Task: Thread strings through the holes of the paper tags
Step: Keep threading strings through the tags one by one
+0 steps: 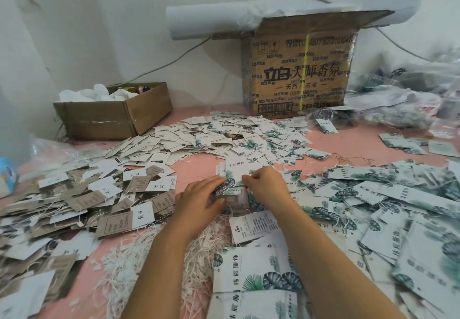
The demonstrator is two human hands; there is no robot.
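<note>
Paper tags (361,194) with green leaf print, strewn over the centre and right of the frame. One small stack (231,181) of them held at the centre, just above the pink surface (199,162). Left hand (199,199) clasping the stack from the left, fingers laid over the top, thumb beneath. Right hand (268,184) at the stack's right edge, fingers curled, thumb and forefinger pinched narrow on the top tag's edge; whether a string sits in that pinch, impossible to tell.

Printed on the leaf tags: Chinese characters, seemingly 伟宸服饰, clearest on the large ones at bottom centre. Just below the hands, one back-up tag (254,224) covered in print too small to read.

White strings (129,264) heaped loose at lower centre and lower left, partly under the forearms. Brown tags (113,224) piled at the left, lettered upside down, PHOTO and WORK among the legible words, mixed with white cards bearing two brush-style characters.

Behind the piles, right of centre at the top, a large carton (298,69) printed 立白 大师香氛 and 天然洗衣液, with a barcode near its base and a yellow strap down its face. White roll (211,22) lying across its top. Small carton (112,117) at upper left, open, stuffed with crumpled white material. Grey cable (161,67) slanting along the wall between the two cartons. Plastic bags (398,89) bunched at upper right.
</note>
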